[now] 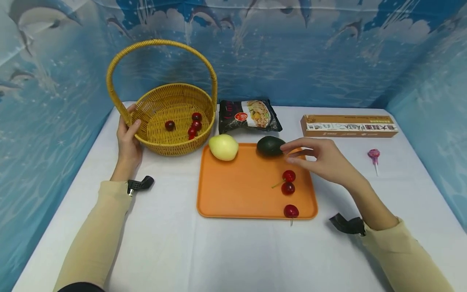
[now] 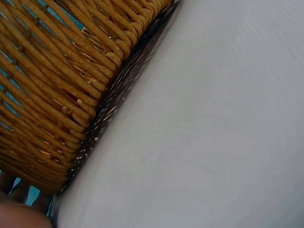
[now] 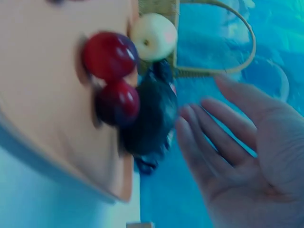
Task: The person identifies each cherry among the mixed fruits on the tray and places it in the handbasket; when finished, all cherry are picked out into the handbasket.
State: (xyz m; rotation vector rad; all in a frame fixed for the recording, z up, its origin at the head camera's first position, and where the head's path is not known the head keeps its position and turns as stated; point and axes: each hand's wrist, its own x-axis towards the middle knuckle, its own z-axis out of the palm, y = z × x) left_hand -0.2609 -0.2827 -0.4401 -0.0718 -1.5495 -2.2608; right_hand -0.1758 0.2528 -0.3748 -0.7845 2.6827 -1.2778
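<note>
My left hand (image 1: 127,140) grips the left side of the yellow wicker basket (image 1: 175,148), thumb at the rim by the foot of its tall handle. Several dark red cherries (image 1: 196,125) lie inside the basket. In the left wrist view, the woven basket wall (image 2: 52,90) slants over the white cloth. My right hand (image 1: 321,160) hovers over the right edge of the orange tray (image 1: 240,194), fingers loosely bent and holding nothing. Its fingertips are right beside a dark green avocado (image 1: 269,146). Three red cherries (image 1: 288,188) with stems lie along the tray's right side.
A pale yellow-green fruit (image 1: 223,147) sits at the tray's back left corner. Behind the tray lies a black noodle packet (image 1: 249,116). A brown pasta box (image 1: 350,126) and a wrapped lollipop (image 1: 373,154) lie to the right. Blue dolphin-print cloth (image 1: 292,61) walls the table.
</note>
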